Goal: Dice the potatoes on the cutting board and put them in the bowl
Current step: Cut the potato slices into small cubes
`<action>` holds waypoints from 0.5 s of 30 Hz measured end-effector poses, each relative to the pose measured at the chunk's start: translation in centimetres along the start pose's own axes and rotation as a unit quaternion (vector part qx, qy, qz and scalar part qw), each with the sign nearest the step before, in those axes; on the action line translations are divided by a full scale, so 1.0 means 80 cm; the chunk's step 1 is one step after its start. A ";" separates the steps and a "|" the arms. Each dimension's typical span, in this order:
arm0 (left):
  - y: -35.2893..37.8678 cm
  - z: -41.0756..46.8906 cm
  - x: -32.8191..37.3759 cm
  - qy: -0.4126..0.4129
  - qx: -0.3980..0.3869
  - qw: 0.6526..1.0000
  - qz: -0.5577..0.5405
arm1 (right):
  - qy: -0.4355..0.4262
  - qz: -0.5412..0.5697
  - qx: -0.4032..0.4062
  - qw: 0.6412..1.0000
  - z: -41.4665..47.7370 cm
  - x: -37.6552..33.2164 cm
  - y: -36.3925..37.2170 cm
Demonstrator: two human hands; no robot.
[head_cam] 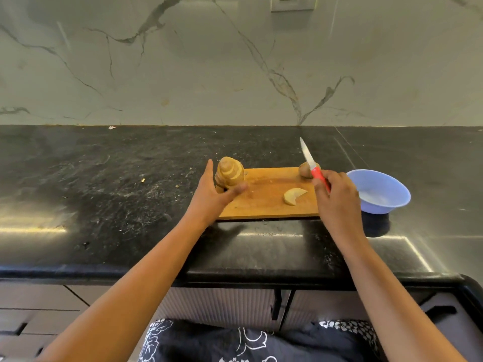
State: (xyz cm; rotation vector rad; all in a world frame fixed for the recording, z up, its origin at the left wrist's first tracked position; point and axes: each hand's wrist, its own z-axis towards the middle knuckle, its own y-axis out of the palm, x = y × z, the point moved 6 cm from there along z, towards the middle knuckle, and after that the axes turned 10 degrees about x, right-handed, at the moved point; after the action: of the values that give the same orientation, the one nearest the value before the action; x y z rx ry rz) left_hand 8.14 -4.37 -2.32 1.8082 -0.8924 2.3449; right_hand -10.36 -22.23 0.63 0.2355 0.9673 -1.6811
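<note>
- A dark garment [235, 340] with a white flower pattern lies nearest, at the lower edge of the view, and both bare forearms reach forward from it over the bench edge.
- Under the bench front are grey cabinet fronts and drawers [39, 304].
- The bench [104, 178] is black, polished stone with pale flecks and scattered crumbs.
- A wooden cutting board [261, 205] lies flat on it, long side toward the person.
- The left hand [213, 194] holds a sliced potato [229, 172] at the board's left end, with straight fingers behind it and the thumb pressed against its near side. The slices stand fanned together, skin still on.
- Two pale curved slices [294, 195] lie loose on the board's right half.
- A whole potato [304, 170] sits at the board's far right corner.
- The right hand [337, 197] is curled round the red handle of a knife [312, 165]. The blade points up and away, tilted left, and crosses in front of the whole potato.
- A light blue plastic bowl [392, 205] stands on the bench just right of the board.
- Behind is a grey marble wall [183, 61] with dark veins. A socket plate [292, 2] sits at its top edge, its markings too small to read.
</note>
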 end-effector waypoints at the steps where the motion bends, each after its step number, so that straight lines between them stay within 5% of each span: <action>1: 0.000 -0.010 0.001 0.008 -0.008 0.999 0.044 | 0.034 0.011 -0.003 0.999 0.001 0.008 0.000; 15: 0.003 -0.021 -0.005 0.032 -0.049 0.964 0.258 | 0.222 -0.012 -0.209 0.952 -0.007 0.008 0.027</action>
State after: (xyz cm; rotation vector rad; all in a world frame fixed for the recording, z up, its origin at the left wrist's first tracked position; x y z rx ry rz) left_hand 6.69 -3.62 -3.02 1.5960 -1.6017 2.5533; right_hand -8.83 -22.39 -1.13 0.3233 1.6416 -1.4258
